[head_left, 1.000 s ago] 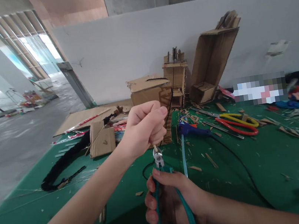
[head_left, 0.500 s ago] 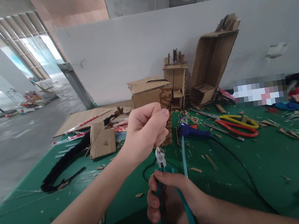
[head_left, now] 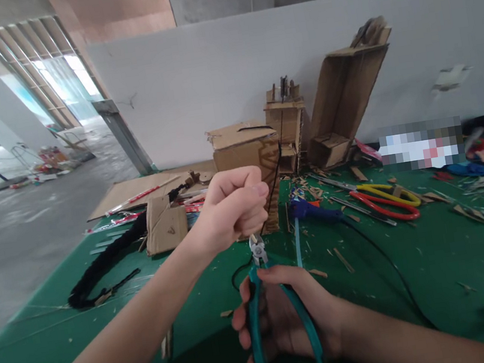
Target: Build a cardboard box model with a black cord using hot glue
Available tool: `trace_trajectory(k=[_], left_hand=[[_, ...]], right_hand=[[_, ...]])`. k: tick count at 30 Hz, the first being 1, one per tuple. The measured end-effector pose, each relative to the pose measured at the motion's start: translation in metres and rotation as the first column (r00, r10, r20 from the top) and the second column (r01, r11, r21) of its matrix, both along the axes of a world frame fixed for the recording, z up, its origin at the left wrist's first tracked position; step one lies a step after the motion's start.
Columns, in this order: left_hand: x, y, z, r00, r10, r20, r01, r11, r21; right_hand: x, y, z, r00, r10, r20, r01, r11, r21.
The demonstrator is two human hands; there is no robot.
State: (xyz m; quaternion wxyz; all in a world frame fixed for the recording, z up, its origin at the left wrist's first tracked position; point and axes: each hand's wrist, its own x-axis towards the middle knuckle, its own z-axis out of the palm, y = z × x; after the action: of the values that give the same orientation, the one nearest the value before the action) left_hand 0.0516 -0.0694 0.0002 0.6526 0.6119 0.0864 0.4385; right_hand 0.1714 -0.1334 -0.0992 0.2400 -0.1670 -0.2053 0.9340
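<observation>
A: The handles of the pliers (head_left: 259, 256) have spread wider since the last frame, and the fingers of the right hand (head_left: 305, 299) have slackened with them.

B: And the left hand (head_left: 239, 206)?

A: Balled into a fist, thumb over the fingers, clamped on a thin stick (head_left: 255, 238). Most of that is hidden; only an end pokes out below, at the pliers' tips.

B: Touching the blades?

A: I can't tell whether they touch it. Take the pliers' head as the dial's centre: the stick is at twelve, the fist between eleven and twelve, the right hand between five and six, cradling both handles, thumb near the pivot.

B: How would you cut from there?

A: I'd seat the stick deep between the blades, square to them, then squeeze evenly. The fist sits very near, so I'd slide it toward twelve first.

B: Anything in the way?

A: A black loop (head_left: 233, 280) at eight; I can't judge its depth, so keep the blades off it. The glue gun (head_left: 317, 211), at two, is well apart.
</observation>
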Motion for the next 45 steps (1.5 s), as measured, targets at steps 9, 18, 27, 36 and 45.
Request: trace_trajectory(k=[9, 18, 27, 36, 45], left_hand=[[0.014, -0.006, -0.001, 0.975, 0.211, 0.074, -0.208, 0.977, -0.046], [0.034, -0.021, -0.013, 0.830, 0.555, 0.043, -0.547, 0.828, -0.124], [0.028, -0.014, -0.006, 0.819, 0.569, 0.073, -0.544, 0.811, -0.216], [0.017, 0.002, -0.007, 0.888, 0.458, 0.046, -0.426, 0.856, -0.294], [0.016, 0.004, -0.010, 0.903, 0.427, 0.059, -0.401, 0.882, -0.245]], right_hand=[[-0.006, -0.005, -0.002, 0.993, -0.109, 0.054, 0.107, 0.994, 0.038], [-0.008, -0.003, -0.001, 0.969, -0.232, 0.081, 0.227, 0.972, 0.068], [-0.005, 0.000, -0.002, 0.984, -0.163, 0.070, 0.162, 0.987, 0.020], [-0.001, 0.002, 0.001, 0.995, -0.105, 0.005, 0.104, 0.994, 0.009], [0.001, 0.002, 0.000, 0.996, -0.081, -0.028, 0.082, 0.997, 0.011]])
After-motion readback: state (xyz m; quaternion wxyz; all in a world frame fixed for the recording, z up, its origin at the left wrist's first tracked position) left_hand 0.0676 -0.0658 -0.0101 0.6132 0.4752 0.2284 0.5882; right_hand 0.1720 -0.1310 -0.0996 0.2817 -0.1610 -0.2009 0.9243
